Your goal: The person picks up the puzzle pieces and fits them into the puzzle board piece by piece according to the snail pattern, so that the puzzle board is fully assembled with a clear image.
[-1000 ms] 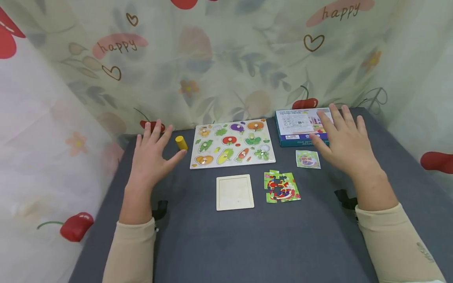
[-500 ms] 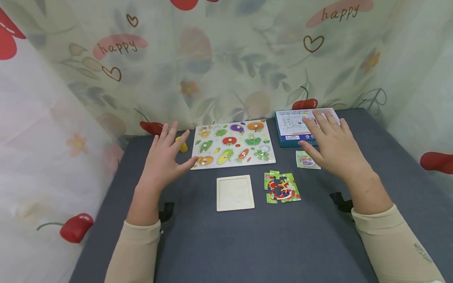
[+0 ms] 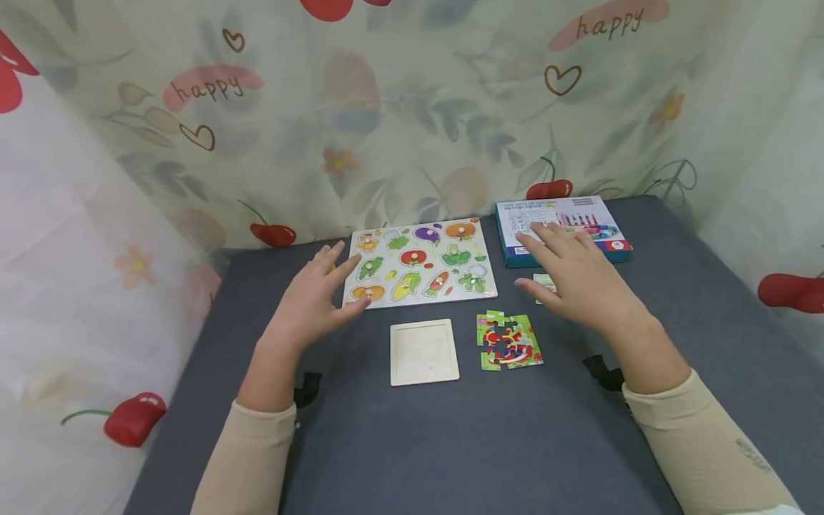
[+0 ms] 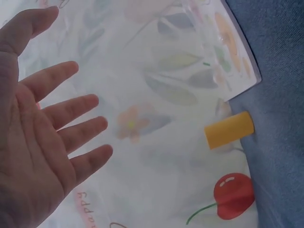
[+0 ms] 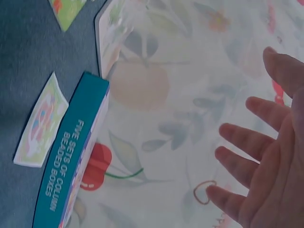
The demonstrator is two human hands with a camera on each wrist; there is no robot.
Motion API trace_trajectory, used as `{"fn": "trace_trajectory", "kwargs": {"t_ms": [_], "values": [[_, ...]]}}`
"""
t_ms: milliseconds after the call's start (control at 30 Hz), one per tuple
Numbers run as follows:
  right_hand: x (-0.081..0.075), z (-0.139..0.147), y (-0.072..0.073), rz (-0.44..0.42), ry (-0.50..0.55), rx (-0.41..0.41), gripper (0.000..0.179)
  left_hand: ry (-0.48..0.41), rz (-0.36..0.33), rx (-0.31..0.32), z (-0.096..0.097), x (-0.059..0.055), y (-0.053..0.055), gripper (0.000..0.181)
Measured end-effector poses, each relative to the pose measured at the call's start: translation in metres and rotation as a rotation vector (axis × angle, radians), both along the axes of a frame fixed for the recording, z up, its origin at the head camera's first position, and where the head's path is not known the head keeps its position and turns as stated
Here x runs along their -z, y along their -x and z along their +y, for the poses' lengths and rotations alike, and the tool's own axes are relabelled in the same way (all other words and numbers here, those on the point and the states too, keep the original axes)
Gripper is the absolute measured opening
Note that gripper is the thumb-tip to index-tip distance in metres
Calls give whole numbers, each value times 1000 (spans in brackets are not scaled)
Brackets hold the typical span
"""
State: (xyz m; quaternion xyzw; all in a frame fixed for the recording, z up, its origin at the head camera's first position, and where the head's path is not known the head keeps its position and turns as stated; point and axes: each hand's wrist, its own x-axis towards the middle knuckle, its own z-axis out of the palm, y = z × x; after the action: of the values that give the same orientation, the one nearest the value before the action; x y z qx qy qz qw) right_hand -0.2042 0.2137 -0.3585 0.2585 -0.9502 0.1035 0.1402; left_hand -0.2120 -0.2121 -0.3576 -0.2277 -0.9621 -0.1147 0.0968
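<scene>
My left hand [image 3: 309, 304] hovers with fingers spread at the left of the vegetable puzzle board [image 3: 421, 265], holding nothing. From the head view it hides most of a yellow cylinder [image 4: 230, 130], which stands upright in the left wrist view. My right hand [image 3: 579, 286], also spread and empty, is held over the table in front of the teal box [image 3: 515, 257], covering part of the small picture card [image 5: 42, 124]. Between the hands lie a square wooden tray [image 3: 425, 352] and a partly assembled jigsaw [image 3: 524, 343] with gaps in its middle and left side.
A dark grey cloth [image 3: 483, 443] covers the table. Behind it hangs a patterned curtain [image 3: 399, 107] that also closes off both sides. A thin looped cord [image 3: 676, 175] lies at the far right corner.
Both hands have moved inward, the left one to the right and the right one to the left and slightly down. The objects on the table stay where they were.
</scene>
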Motion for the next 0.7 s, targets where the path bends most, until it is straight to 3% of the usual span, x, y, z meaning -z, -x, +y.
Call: {"fn": "trace_trajectory", "kwargs": {"t_ms": [200, 400, 567, 700], "values": [[1, -8, -3, -34, -14, -22, 73, 0, -126, 7, 9, 8, 0, 80], [1, -12, -4, -47, -11, -41, 73, 18, -301, -5, 21, 16, 3, 83], [0, -11, -3, -74, 22, -41, 75, -78, -431, -29, 15, 26, 2, 82], [-2, -8, -3, -133, 62, -17, 75, -158, -471, -1, 6, 39, 0, 84]]}}
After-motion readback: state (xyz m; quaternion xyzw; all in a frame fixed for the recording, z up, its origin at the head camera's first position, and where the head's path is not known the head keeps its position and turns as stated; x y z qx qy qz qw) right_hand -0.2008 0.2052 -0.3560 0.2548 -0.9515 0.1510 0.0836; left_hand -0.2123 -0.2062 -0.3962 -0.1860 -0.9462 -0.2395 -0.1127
